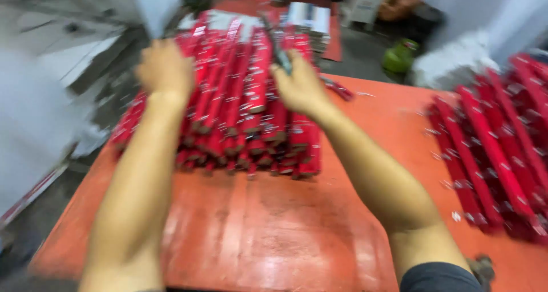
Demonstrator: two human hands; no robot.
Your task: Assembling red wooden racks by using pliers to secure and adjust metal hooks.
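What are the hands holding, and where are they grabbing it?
Both hands rest on the pile of long red packets: the left hand at its left side, the right hand near the top. Blur hides any real grip.

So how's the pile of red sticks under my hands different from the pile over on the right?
The middle pile is a tight heap with both hands on it, the left hand and the right hand; the right pile is untouched. The middle pile points its ends toward you, while the right pile lies spread in looser diagonal rows and runs off the frame edge. Both are red printed sticks on the orange table.
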